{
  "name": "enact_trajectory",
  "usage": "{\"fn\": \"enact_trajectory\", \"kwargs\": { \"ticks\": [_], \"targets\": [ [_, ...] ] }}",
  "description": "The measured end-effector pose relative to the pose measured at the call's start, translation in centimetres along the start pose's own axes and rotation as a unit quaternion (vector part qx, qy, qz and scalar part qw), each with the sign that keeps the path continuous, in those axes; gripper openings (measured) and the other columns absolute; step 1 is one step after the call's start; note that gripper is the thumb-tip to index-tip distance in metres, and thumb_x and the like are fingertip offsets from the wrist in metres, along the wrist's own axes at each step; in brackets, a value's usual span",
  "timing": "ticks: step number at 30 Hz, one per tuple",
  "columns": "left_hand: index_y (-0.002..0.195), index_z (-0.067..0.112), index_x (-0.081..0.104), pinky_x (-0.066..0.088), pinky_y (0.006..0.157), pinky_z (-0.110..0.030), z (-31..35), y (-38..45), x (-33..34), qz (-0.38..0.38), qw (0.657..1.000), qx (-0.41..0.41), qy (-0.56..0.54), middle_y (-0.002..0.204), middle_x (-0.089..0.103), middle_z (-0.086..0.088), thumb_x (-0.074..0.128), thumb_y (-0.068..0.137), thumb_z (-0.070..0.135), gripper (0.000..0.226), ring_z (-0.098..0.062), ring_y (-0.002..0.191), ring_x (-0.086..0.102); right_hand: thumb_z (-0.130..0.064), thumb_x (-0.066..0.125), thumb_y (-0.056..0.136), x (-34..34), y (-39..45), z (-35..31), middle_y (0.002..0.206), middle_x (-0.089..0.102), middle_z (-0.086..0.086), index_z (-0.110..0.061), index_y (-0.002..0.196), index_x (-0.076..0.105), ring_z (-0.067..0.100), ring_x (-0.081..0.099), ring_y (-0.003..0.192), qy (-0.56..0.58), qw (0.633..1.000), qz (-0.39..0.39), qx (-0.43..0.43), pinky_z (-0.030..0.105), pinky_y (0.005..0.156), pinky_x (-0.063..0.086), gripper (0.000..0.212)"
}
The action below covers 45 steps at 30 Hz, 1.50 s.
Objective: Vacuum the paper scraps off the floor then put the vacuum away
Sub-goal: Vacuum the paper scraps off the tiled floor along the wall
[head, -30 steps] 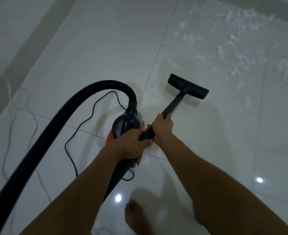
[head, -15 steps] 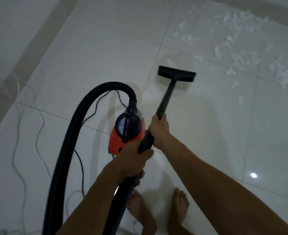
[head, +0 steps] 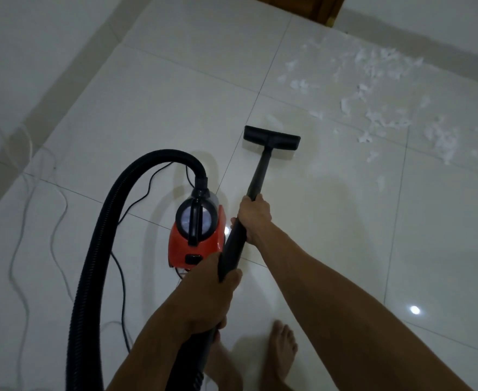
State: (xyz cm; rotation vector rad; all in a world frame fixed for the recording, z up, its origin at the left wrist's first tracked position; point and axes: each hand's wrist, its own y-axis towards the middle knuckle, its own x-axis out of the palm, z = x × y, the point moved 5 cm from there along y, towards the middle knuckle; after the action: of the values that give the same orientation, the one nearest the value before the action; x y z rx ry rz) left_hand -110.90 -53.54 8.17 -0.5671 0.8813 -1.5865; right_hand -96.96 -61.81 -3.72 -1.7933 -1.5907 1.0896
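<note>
The paper scraps [head: 384, 88] lie scattered in a loose white drift across the floor [head: 176, 108], well ahead of both hands and off toward the right hand's side, thickest near the far wall. Almost none of it looks collected yet; a faint pale piece sits just beyond the nozzle, and the main heap is untouched as far as I can see.

The floor nozzle [head: 271, 139] rests flat on the tile, straight out ahead of the right hand, near the closest edge of the scraps but not among them. From it the black wand [head: 257, 176] runs back to the person. The right hand [head: 253, 217] is wrapped round the wand at its upper part, fingers curled about it. The left hand [head: 212, 294] grips the wand lower down, nearer the body, fingers closed round it too.

Just beside the left hand, on its outer side, stands the red vacuum body [head: 195, 235], with the ribbed black hose [head: 99, 235] arching up from its top and sweeping back down past the left arm. A thin black power cord [head: 122, 277] trails behind it, and a white cable [head: 20, 277] loops on the tile farther out that way.

By my reckoning the job is barely begun: the sweeping through the pile is all ahead, and stowing the vacuum comes after that.
</note>
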Motion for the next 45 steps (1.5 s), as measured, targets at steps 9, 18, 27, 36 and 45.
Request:
{"fn": "enact_trajectory", "kwargs": {
  "ticks": [9,18,27,36,45],
  "targets": [
    [0.113,0.014,0.052,0.047,0.041,-0.025,0.1,1.9,-1.0,-0.007,0.997,-0.075,-0.02,0.066,0.051,-0.007,0.05,0.102,0.026,0.016,-0.011,0.041,0.052,-0.021,0.047,0.101,1.2,-0.1,1.2,0.116,0.062,0.014,-0.015,0.15,0.035,0.017,0.057,0.063,-0.051,0.998,-0.016,0.028,0.029,0.05,0.053,0.051],
    [0.118,0.019,0.046,0.045,0.04,-0.024,1.1,2.0,-3.1,-0.028,0.998,-0.051,-0.003,0.068,0.051,-0.007,0.046,0.102,0.023,0.017,-0.01,0.039,0.051,-0.01,0.045,0.097,2.5,-0.5,-1.4,0.118,0.06,0.018,-0.017,0.152,0.031,0.021,0.06,0.065,-0.047,0.998,-0.019,0.04,0.03,0.053,0.055,0.057],
    [0.118,0.019,0.05,0.048,0.042,-0.027,1.6,3.9,-4.5,-0.027,0.999,-0.034,-0.032,0.066,0.053,-0.008,0.046,0.103,0.025,0.017,-0.015,0.04,0.054,-0.016,0.04,0.103,3.7,-1.2,-2.8,0.117,0.058,0.012,-0.019,0.16,0.012,0.011,0.049,0.056,-0.17,0.985,0.0,-0.013,0.019,0.04,0.04,0.064],
    [0.11,0.019,0.052,0.046,0.041,-0.025,1.8,5.7,-4.9,-0.026,0.998,-0.005,-0.06,0.062,0.051,-0.007,0.045,0.103,0.024,0.011,-0.015,0.038,0.05,-0.02,0.036,0.104,3.9,0.6,-3.4,0.129,0.057,0.016,-0.021,0.158,0.021,0.016,0.053,0.063,-0.125,0.992,0.015,-0.015,0.009,0.023,0.027,0.057],
    [0.113,0.018,0.053,0.045,0.039,-0.023,6.2,10.4,-5.1,-0.019,0.998,-0.003,-0.053,0.059,0.051,-0.009,0.044,0.104,0.026,0.015,-0.012,0.034,0.05,-0.02,0.039,0.094,4.3,6.0,-7.7,0.114,0.061,0.014,-0.018,0.147,0.034,0.035,0.068,0.095,-0.129,0.991,0.019,-0.035,0.047,0.079,0.061,0.053]
  ]
}}
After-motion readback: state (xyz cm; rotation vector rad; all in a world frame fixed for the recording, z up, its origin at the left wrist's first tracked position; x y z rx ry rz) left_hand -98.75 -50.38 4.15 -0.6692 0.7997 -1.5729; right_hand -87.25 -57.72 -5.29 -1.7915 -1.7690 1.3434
